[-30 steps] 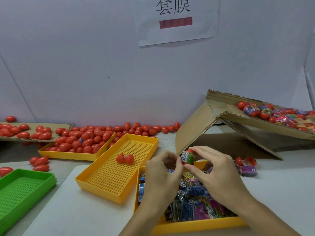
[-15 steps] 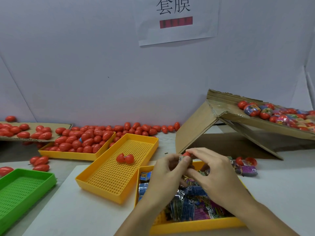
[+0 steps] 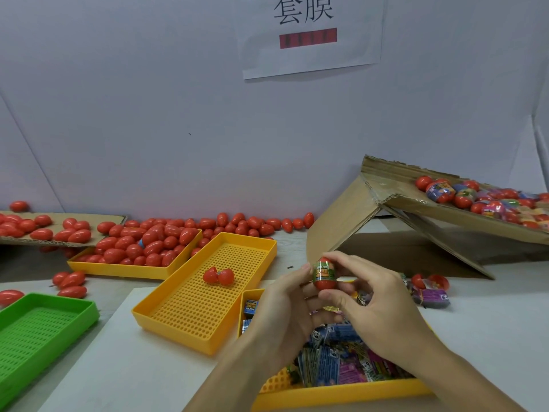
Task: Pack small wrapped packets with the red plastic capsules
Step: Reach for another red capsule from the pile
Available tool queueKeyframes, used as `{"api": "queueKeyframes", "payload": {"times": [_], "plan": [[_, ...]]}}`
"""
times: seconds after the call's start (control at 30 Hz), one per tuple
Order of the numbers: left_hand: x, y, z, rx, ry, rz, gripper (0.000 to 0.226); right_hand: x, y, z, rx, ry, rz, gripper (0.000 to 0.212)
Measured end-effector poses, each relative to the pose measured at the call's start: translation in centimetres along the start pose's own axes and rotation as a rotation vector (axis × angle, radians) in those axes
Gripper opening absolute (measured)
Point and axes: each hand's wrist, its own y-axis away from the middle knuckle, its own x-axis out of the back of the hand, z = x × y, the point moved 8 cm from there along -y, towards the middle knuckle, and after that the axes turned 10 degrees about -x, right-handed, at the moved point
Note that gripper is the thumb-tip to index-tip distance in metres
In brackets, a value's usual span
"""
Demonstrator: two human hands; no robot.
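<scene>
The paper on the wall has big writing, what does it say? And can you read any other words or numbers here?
"套膜": big black characters on the white paper sign on the wall.
Red bar under them: its marks are too blurred to read.
"6": on the purple packet lying on the table.
Wrapped capsule that both hands hold: print too small to read.
Packets in the yellow tray: print mostly too small to read.

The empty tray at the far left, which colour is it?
Green tray, clearest in the head view.
</scene>
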Motion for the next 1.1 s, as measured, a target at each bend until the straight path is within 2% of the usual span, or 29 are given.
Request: {"api": "queueKeyframes", "payload": {"times": [0.17,0.47,0.57,0.7,0.8,0.9,1.0,1.1], "plan": [[1.6,-0.5,0.6,-0.110,-0.104,0.126,0.031,0.0,-0.1,0.7,-0.027,0.011,0.006,0.044],[1.6,-0.4,0.7,-0.122,-0.173,0.125,0.030,-0.2,-0.1,0.5,-0.020,0.013,-0.014,0.041],[1.4,-0.4,0.7,-0.119,-0.107,0.116,0.031,-0.1,-0.3,0.5,-0.039,-0.066,-0.020,0.033],[1.5,-0.4,0.8,-0.104,0.042,0.131,0.034,0.2,-0.5,1.4,-0.085,-0.175,0.001,0.039],[1.8,-0.3,0.9,-0.106,-0.009,0.153,0.029,0.4,-0.5,1.7,-0.109,-0.157,0.023,0.037],[3.1,-0.4,1.2,-0.135,-0.047,0.281,0.023,0.5,-0.5,2.0,-0.145,-0.152,0.037,0.032],[5.2,-0.4,1.5,-0.138,-0.059,0.454,0.033,0.5,-0.4,2.1,-0.172,-0.158,0.033,0.035],[5.5,-1.6,2.4,-0.063,-0.259,0.515,0.032,0.4,-0.4,2.0,-0.190,-0.176,0.032,0.035]]}}
